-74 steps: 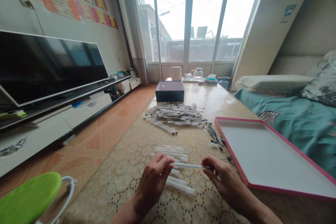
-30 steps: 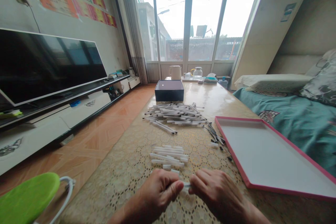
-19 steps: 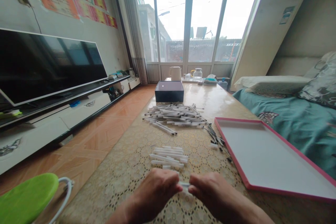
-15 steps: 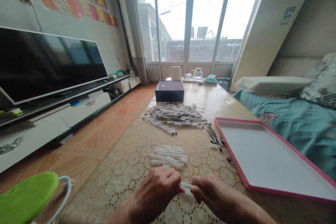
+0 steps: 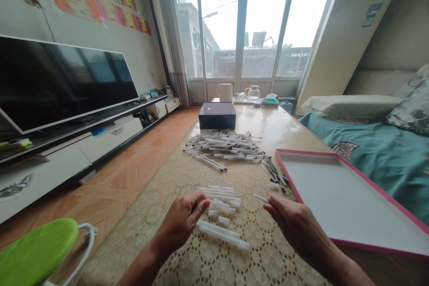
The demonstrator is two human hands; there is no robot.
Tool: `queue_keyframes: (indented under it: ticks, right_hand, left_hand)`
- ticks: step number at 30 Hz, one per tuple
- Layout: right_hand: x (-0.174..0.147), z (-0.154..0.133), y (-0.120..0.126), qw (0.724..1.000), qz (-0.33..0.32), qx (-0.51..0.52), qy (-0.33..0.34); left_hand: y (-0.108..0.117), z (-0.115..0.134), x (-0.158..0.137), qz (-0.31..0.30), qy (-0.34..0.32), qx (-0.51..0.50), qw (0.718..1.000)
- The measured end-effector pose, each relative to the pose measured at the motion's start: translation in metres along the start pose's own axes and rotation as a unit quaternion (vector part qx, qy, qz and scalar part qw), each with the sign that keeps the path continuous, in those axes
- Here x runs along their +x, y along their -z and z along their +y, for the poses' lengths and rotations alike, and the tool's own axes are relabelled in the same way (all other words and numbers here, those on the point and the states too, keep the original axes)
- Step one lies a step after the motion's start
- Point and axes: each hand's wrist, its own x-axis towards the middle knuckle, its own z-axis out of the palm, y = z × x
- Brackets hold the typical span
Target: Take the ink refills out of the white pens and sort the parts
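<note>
My left hand is closed, thumb against fingers, at the left ends of the white pen barrels; whether anything is in the pinch is hidden. In my right hand is a slim pale pen refill, its pointed end sticking out leftward beyond the fingertips. Between the hands lie short white pen caps and blurred white pen tubes nearer to me. Farther off, a heap of white pens with dark tips covers part of the table.
Behind the heap stands a dark open box. At right lies a shallow pink-rimmed tray, with dark refills beside its left edge. A kettle and glass jug stand at the table's far end. A green stool is at left.
My hands have moved apart from the white pen they held together. White tubes now lie between them, and the right hand has shifted right and forward with a slim refill showing.
</note>
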Motion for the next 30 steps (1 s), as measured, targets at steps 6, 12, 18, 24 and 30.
queue_keyframes:
  ticks: [6, 12, 18, 24, 30]
  right_hand:
    - [0.004, -0.02, -0.018, 0.998, -0.046, -0.005, -0.043]
    - [0.008, -0.033, -0.025, 0.995, -0.07, 0.048, -0.05]
    - [0.015, -0.065, -0.024, 0.991, -0.086, 0.093, -0.034]
    - [0.018, -0.073, -0.014, 0.97, -0.081, 0.23, -0.013]
    - [0.015, -0.05, -0.026, 0.854, -0.089, 0.485, -0.167]
  left_hand:
    - [-0.033, -0.003, 0.016, 0.059, -0.014, 0.003, 0.998]
    - [-0.041, 0.002, 0.012, 0.132, 0.056, -0.129, 0.981]
    - [-0.079, 0.028, -0.009, 0.014, 0.2, -0.505, 0.84]
    - [-0.079, 0.032, -0.013, 0.08, 0.211, -0.633, 0.741]
    - [-0.06, 0.026, -0.01, 0.162, 0.266, -0.65, 0.693]
